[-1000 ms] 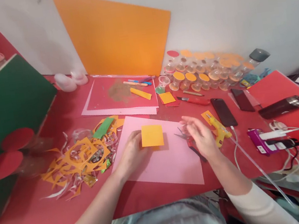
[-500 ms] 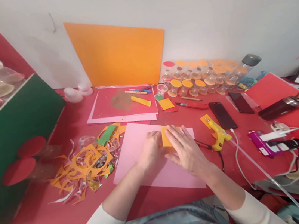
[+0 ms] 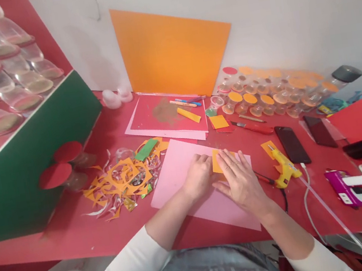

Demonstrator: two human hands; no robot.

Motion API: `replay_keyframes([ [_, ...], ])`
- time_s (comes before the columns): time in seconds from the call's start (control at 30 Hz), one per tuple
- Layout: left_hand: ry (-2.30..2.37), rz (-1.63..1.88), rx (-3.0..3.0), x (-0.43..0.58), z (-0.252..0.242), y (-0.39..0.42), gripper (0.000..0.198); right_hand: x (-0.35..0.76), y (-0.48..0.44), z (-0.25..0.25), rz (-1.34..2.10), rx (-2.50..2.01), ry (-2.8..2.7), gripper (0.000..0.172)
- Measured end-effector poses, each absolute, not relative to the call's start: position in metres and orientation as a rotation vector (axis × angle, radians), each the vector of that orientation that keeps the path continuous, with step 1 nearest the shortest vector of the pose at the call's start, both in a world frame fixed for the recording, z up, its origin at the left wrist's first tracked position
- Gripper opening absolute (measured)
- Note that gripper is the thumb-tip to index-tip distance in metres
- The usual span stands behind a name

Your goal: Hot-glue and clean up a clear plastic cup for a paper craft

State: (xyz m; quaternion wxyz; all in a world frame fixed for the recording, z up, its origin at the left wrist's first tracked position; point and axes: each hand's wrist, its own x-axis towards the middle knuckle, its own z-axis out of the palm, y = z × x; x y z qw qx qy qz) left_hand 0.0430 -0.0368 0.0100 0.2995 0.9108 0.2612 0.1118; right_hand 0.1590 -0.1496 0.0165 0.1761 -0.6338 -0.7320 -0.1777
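My right hand (image 3: 241, 183) lies flat with outstretched fingers over a small orange paper square (image 3: 216, 163), covering most of it. Close against the square's left side is my left hand (image 3: 198, 177), its fingers curled in. Whatever those fingers hold, if anything, is hidden. Both hands are over a pink sheet (image 3: 173, 173) on the red table. A yellow glue gun (image 3: 284, 168) rests right of my right hand, its nozzle by an orange scrap (image 3: 268, 149). Left of the sheet is a heap of cut orange paper and clear plastic scraps (image 3: 127, 176).
Rows of cut bottle tops with orange discs (image 3: 266, 100) line the wall. A red cutter (image 3: 255, 128), phones (image 3: 291, 143) and a purple power strip (image 3: 342, 188) occupy the right. A green board (image 3: 44, 161) with red-topped pieces (image 3: 56, 175) stands left. An orange board (image 3: 172, 50) leans behind.
The whole view has shifted, so the table's things appear further right. My hands keep nearly the same pose around the orange square, the right still flat on it.
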Motion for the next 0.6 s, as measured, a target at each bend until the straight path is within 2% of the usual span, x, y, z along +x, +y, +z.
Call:
replay_keyframes([
  [0.17, 0.68, 0.263, 2.481, 0.045, 0.01, -0.038, 0.013, 0.159, -0.149, 0.011, -0.596, -1.775, -2.06, 0.077],
  [0.4, 0.714, 0.242, 2.533, 0.041, 0.012, -0.04, 0.017, 0.156, -0.146, 0.001, -0.636, -1.737, -1.955, 0.07],
  [0.6, 0.761, 0.232, 2.551, 0.038, 0.016, -0.042, 0.022, 0.158, -0.149, -0.008, -0.714, -1.483, -1.728, 0.052],
])
